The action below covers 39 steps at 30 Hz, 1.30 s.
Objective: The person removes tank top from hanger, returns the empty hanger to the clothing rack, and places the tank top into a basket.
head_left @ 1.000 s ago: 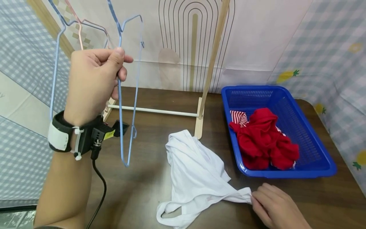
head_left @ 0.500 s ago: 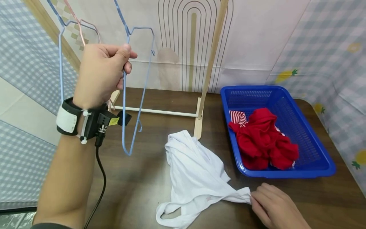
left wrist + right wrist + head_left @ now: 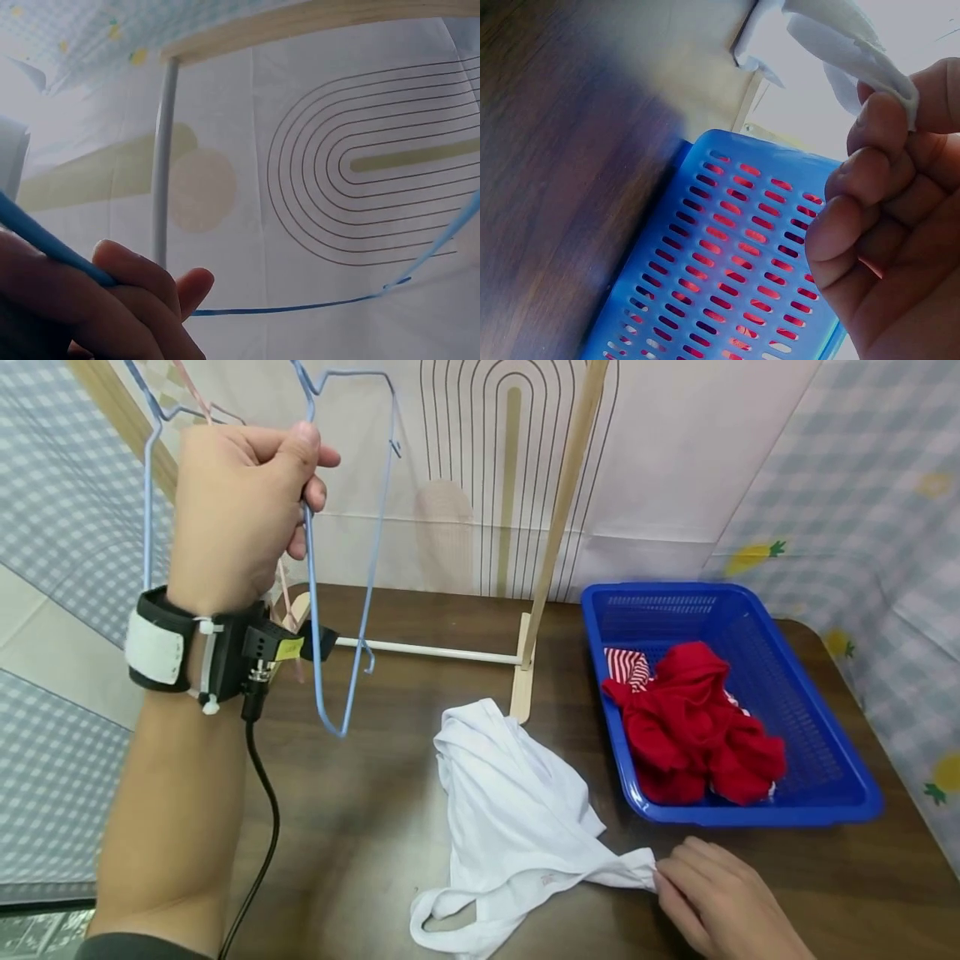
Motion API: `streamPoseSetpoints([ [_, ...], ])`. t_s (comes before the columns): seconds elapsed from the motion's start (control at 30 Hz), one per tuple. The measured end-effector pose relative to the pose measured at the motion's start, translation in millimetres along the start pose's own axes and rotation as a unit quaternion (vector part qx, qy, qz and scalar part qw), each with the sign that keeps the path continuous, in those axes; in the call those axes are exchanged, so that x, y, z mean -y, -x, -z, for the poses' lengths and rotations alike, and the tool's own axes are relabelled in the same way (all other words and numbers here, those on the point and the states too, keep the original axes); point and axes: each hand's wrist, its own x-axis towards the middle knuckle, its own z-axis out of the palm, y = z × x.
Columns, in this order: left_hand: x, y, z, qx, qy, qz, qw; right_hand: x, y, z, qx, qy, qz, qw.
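Observation:
My left hand (image 3: pixel 240 510) is raised at the upper left and pinches one side of a blue wire hanger (image 3: pixel 313 635). In the left wrist view the hanger's blue wire (image 3: pixel 285 309) runs past my curled fingers. A white garment with straps (image 3: pixel 517 810) lies crumpled on the table, its right end drawn out toward my right hand (image 3: pixel 723 897). That hand pinches the cloth's tip between thumb and fingers, and the right wrist view shows the pinched white cloth (image 3: pixel 855 45) up close. The hanger's hook top is cut off by the frame edge.
Another blue hanger (image 3: pixel 148 502) and a pink hanger (image 3: pixel 197 393) hang at the upper left. A wooden rack with an upright post (image 3: pixel 562 510) and a white bottom bar (image 3: pixel 442 652) stands behind. A blue basket (image 3: pixel 810 710) holds red clothes (image 3: pixel 693 727) at the right.
My left hand has moved up with the blue hanger, after a short shift right and then back left. My right hand and the white garment have stayed almost still.

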Motion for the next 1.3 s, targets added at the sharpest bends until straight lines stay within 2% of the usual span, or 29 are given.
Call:
streamPoseSetpoints([
  [0.13, 3.7, -9.3, -2.9, -0.002, 0.011, 0.015, 0.9998, 1, -0.2, -1, -0.006, -0.008, 0.004, 0.9999],
  [0.27, 7.1, -13.6, -4.7, 0.002, 0.002, 0.028, 0.9996, 0, 0.5, -3, -0.014, -0.016, 0.008, 0.9998],
  [0.5, 17.9, -15.0, -6.9, 0.02, -0.005, 0.06, 0.998, 1, 0.8, -3, -0.007, -0.012, 0.004, 0.9999],
  [0.73, 20.3, -13.1, -6.9, 0.02, -0.026, 0.059, 0.9977, 1, -0.9, -1, 0.003, -0.001, -0.009, 1.0],
  [0.83, 19.6, -8.7, -6.7, 0.019, -0.052, 0.044, 0.9975, 2, -2.1, 0, -0.003, -0.004, -0.013, 0.9999],
  [0.97, 19.6, -0.2, -4.4, 0.018, -0.059, 0.029, 0.9977, 3, -5.1, 2, -0.011, -0.014, -0.022, 0.9996],
  [1.13, 20.9, 13.6, -1.5, 0.01, -0.079, 0.014, 0.9968, 12, -9.6, 6, 0.004, -0.052, -0.068, 0.9963],
  [1.23, 22.2, 25.9, -1.6, -0.003, -0.091, -0.007, 0.9958, 19, -15.5, 11, 0.017, -0.094, -0.11, 0.9893],
  [1.3, 21.9, 35.8, -1.5, -0.012, -0.078, -0.016, 0.9968, 25, -22.1, 14, 0.021, -0.114, -0.133, 0.9843],
])
